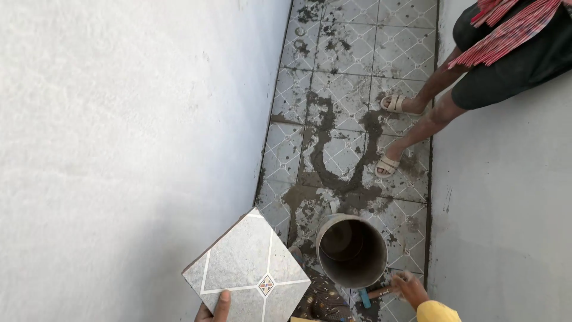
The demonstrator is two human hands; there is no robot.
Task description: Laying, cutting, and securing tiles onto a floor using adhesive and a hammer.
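Head view: looking down a narrow tiled floor (345, 48) between two pale walls.
Left wall: plain white plaster wall (119, 131) along the floor's left edge.
Left hand: the left hand (215, 309), at the bottom edge of the view, has its grip closed on the near edge of a tile, thumb on top.
Tile: a square grey tile (241, 268) with white lines and a small coloured diamond, held tilted above the floor's near left corner, beside the wall.
Floor: patterned grey tiles smeared with dark wet mortar (333, 167) down the middle.
Bucket: a round metal bucket (351, 250) stands on the floor's near end, just right of the tile.
Right hand: the right hand (410, 287), yellow sleeve, grips a wooden-handled tool (376, 293) right of the bucket.
Other person: bare legs in sandals (390, 164) stand by the floor's right edge.
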